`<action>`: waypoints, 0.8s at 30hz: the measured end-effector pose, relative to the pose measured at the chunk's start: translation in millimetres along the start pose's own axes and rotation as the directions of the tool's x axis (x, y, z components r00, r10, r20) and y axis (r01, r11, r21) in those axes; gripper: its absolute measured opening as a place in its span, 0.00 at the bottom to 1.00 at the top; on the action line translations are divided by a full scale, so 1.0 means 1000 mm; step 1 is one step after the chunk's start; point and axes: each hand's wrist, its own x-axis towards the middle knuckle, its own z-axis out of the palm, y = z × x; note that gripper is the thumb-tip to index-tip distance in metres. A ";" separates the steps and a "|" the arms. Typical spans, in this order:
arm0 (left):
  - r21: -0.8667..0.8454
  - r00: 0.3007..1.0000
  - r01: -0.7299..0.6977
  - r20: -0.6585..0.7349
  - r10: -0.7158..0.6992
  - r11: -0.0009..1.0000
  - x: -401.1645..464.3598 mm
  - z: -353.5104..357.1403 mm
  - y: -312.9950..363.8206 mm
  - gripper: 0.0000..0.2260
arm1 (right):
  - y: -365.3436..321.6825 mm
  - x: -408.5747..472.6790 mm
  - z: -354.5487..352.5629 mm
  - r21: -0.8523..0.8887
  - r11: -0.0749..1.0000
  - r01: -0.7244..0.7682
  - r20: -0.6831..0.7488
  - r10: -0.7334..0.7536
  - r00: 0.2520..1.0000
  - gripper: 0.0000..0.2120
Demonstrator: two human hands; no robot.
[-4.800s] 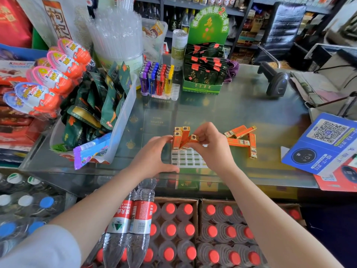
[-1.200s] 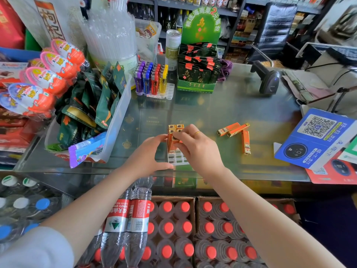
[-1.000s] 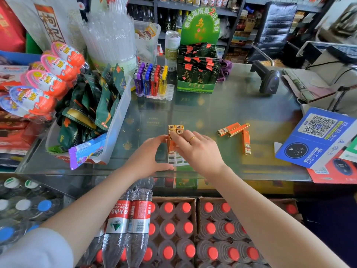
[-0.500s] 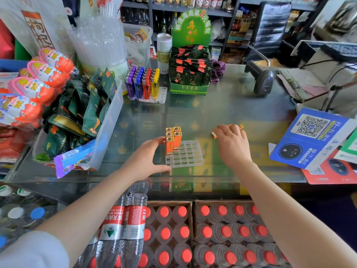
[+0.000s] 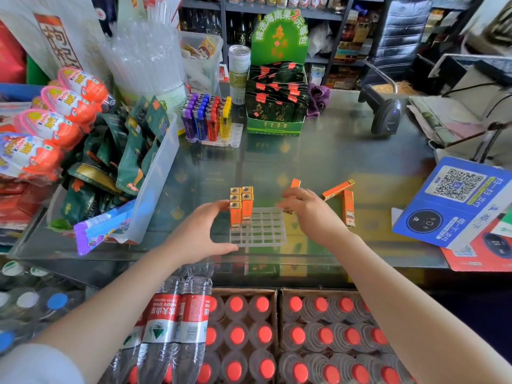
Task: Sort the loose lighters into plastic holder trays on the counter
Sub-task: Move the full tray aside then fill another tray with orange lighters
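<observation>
A clear plastic holder tray (image 5: 263,231) lies on the glass counter in front of me. Several orange lighters (image 5: 241,206) stand upright in its far left slots. My left hand (image 5: 201,231) holds the tray's left edge, fingertips against the standing lighters and thumb along the near side. Just right of the tray's far corner, my right hand (image 5: 307,210) grips one orange lighter (image 5: 293,185), whose end sticks up above the fingers. Two loose orange lighters (image 5: 345,200) lie on the counter to the right.
A second tray of coloured lighters (image 5: 206,120) stands at the back by a green snack box (image 5: 274,106). A clear bin of packets (image 5: 155,173) is at left, a barcode scanner (image 5: 383,112) and blue QR sign (image 5: 457,200) at right. Bottled water sits below the counter.
My right hand left the tray, reached right to the loose lighters, picked one up and has come back toward the tray with it. My left hand stayed on the tray.
</observation>
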 end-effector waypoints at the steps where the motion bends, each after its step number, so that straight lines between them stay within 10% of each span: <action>1: 0.005 1.000 -0.006 0.006 0.006 1.000 -0.003 0.000 -0.002 0.36 | -0.004 -0.004 0.001 -0.003 1.000 -0.029 -0.076 0.029 0.997 0.20; 4: 0.003 1.000 -0.013 -0.008 0.013 1.000 -0.013 -0.001 -0.005 0.36 | -0.016 -0.008 0.002 0.038 0.965 -0.258 -0.270 0.258 0.928 0.11; 9: -0.003 1.000 0.004 -0.017 -0.004 1.000 -0.016 0.000 -0.008 0.37 | -0.020 0.024 0.003 0.091 0.745 -0.661 -0.002 0.664 0.748 0.20; 24: -0.067 0.995 -0.047 -0.088 0.041 0.997 -0.021 0.006 -0.008 0.36 | -0.076 -0.016 0.003 0.515 0.846 -0.142 -0.296 0.331 0.896 0.12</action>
